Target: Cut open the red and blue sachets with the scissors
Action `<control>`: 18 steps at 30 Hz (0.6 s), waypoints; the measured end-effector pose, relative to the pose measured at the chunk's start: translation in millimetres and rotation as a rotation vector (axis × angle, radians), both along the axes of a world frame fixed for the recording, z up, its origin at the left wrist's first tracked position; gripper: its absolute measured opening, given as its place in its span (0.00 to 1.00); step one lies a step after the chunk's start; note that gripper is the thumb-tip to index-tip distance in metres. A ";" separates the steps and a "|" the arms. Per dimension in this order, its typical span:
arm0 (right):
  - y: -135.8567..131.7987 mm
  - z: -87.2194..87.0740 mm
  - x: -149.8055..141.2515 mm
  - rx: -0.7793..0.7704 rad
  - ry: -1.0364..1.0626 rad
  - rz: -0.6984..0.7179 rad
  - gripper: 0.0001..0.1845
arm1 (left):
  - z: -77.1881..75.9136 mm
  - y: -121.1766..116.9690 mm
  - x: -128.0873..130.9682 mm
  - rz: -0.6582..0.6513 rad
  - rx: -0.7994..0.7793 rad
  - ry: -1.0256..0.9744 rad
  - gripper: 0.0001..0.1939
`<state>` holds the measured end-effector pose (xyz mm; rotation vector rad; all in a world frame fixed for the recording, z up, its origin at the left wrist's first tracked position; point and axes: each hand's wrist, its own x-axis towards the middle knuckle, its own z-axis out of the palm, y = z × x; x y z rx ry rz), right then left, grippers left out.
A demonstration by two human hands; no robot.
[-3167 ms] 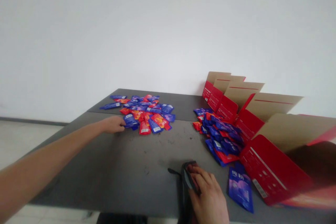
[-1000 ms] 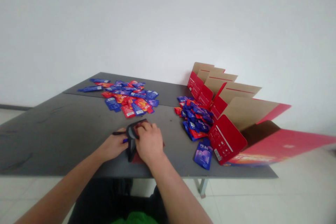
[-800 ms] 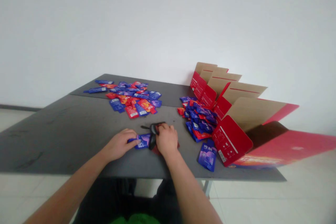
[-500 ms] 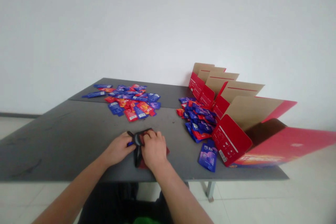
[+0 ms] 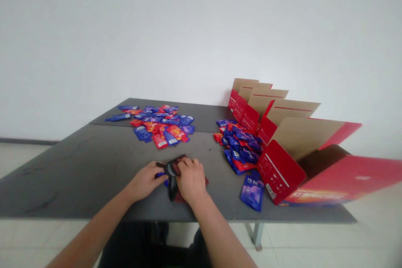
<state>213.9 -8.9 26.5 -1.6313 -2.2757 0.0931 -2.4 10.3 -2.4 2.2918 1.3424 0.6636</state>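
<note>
This looks like a bare packing room or small workroom rather than a home. Two dark grey tabletops (image 5: 78, 180) on metal legs (image 5: 258, 234) stand before a plain white wall (image 5: 201, 37) over a pale tiled floor (image 5: 314, 247), carrying heaps of red and blue sachets (image 5: 171, 137) beside opened red cartons (image 5: 278, 171).

From where I stand, a loose heap of sachets (image 5: 160, 127) lies toward the back left of the table (image 5: 69, 184). A second heap (image 5: 238, 148) sits to its right, up against an opened carton (image 5: 314, 167) at the table's right end. One sachet (image 5: 252, 192) lies apart, in front of that heap, just beside the carton. Near the front edge, a pouch (image 5: 172, 188) sits between the person's left hand (image 5: 145, 181) and right hand (image 5: 191, 180).
</note>
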 end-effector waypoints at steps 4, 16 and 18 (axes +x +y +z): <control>19.9 6.4 40.5 -0.053 -0.023 -0.261 0.14 | 6.4 -1.7 2.5 -0.031 0.000 0.007 0.14; 12.2 -1.1 34.1 -0.025 -0.027 -0.136 0.15 | 5.6 -2.2 2.2 -0.023 0.007 0.024 0.14; 22.1 6.8 52.1 -0.049 -0.061 -0.230 0.15 | 5.7 -2.0 1.7 -0.032 0.012 0.030 0.14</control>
